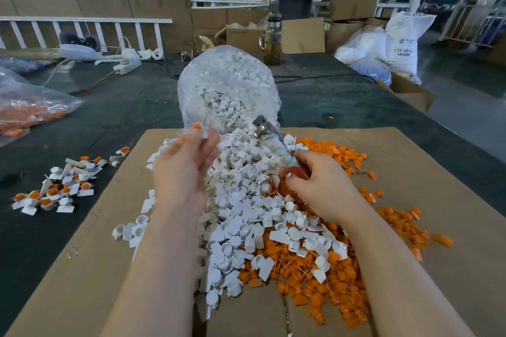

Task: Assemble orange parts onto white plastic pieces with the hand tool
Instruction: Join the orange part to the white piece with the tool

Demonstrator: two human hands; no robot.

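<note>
We note large loose heaps of white pieces [246,208] and orange parts [323,282] unassembled at 6 o'clock. Right hand [320,189] grips the hand tool [276,145]; left hand [183,169] pinches one assembled piece [200,130]. At 9 o'clock, a small finished pile [57,189]. Most work remains.

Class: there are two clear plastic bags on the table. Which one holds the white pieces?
The upright bag of white pieces at the middle, just beyond the cardboard sheet. The flatter bag at the left edge holds orange parts.
</note>
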